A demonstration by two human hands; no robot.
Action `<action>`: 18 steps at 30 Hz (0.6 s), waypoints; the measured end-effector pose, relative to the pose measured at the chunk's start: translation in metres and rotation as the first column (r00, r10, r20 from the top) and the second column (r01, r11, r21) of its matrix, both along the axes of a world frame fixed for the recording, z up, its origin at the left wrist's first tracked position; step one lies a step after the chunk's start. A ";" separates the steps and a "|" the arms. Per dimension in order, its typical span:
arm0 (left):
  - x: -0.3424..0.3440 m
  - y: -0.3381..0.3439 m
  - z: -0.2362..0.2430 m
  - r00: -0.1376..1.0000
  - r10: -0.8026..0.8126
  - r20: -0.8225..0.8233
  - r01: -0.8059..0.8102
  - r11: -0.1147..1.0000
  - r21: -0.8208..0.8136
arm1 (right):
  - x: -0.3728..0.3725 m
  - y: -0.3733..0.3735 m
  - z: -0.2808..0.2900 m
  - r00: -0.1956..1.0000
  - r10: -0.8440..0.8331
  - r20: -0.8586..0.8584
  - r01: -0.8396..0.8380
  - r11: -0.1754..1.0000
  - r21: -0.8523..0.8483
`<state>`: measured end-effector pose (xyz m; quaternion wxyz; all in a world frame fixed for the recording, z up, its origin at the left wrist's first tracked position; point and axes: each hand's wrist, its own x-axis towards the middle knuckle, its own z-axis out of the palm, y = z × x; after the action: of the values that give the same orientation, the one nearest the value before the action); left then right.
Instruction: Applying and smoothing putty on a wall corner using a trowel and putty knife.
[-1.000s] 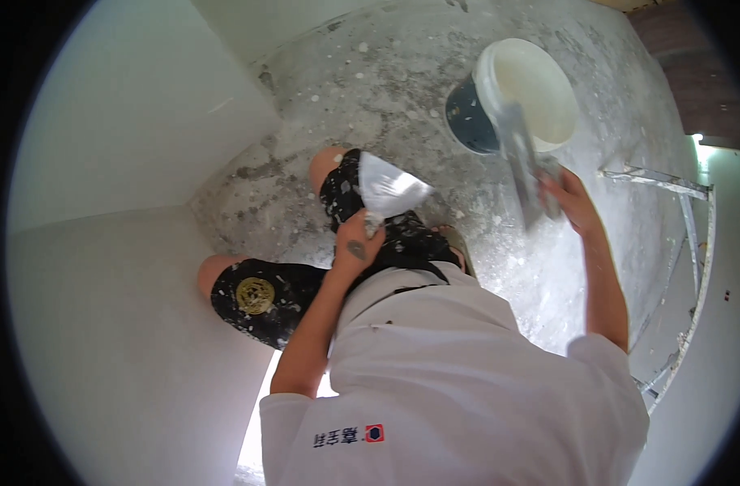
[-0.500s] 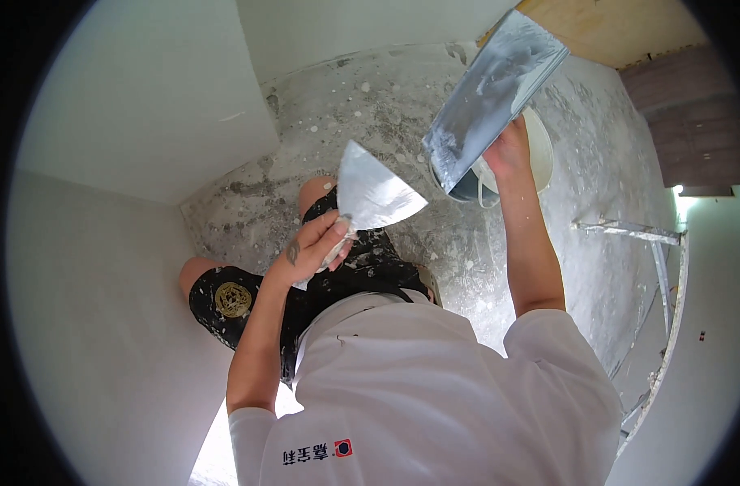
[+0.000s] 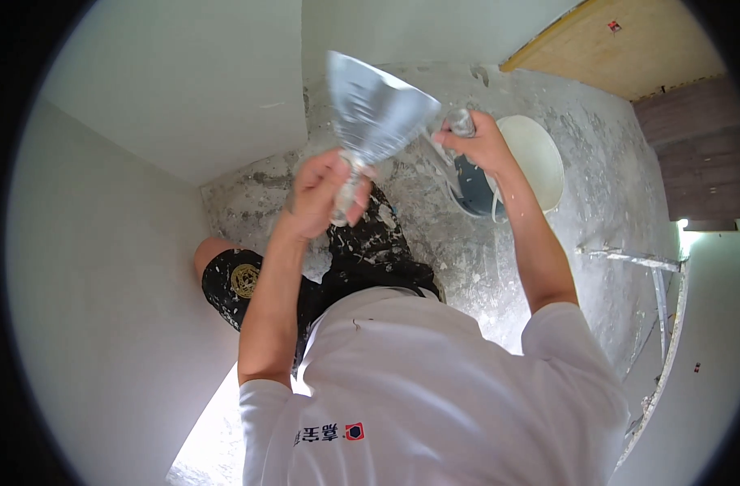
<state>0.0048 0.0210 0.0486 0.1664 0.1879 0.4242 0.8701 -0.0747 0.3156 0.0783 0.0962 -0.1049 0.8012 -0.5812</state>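
My left hand (image 3: 315, 194) is wrapped round the pale, crusted handle of a wide putty knife (image 3: 380, 109), its flared metal blade pointing up and away. Motion blurs the blade a little. To the right, my right hand (image 3: 482, 144) grips the stubby handle of a plastering trowel (image 3: 441, 166), whose plate shows nearly edge-on. Below and beside that hand stands a white bucket (image 3: 538, 158); a dark grey area shows at its left side, partly covered by the trowel and hand.
Smooth pale walls (image 3: 127, 243) close in on the left and ahead. The concrete floor (image 3: 597, 170) is spattered. A metal ladder-like frame (image 3: 629, 257) stands at right, and a tan board (image 3: 621, 49) lies at the far right.
The trowel has turned from flat-on to nearly edge-on and moved down and left, uncovering more of the bucket. My left hand has lifted the putty knife up toward it.
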 end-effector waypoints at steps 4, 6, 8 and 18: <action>0.008 -0.008 -0.025 0.942 0.325 0.086 -0.290 0.915 -0.280 | 0.011 -0.027 0.014 0.974 -0.206 0.095 0.227 0.861 -0.456; 0.027 0.012 -0.055 0.890 0.445 0.104 -0.385 0.853 -0.353 | 0.018 -0.044 0.016 0.963 -0.259 0.072 0.261 0.835 -0.484; 0.041 0.029 -0.068 0.888 0.439 0.136 -0.364 0.853 -0.375 | 0.023 -0.061 0.012 0.937 -0.350 -0.016 0.279 0.773 -0.570; 0.005 0.030 -0.049 0.813 0.583 -0.005 -0.539 0.748 -0.388 | 0.070 -0.100 -0.024 0.909 -0.226 -0.350 0.191 0.973 -0.131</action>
<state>0.0101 0.0510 -0.0004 -0.0460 -0.0343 0.6072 0.7925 -0.0047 0.2159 0.0545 -0.1212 -0.1285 0.7835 -0.5958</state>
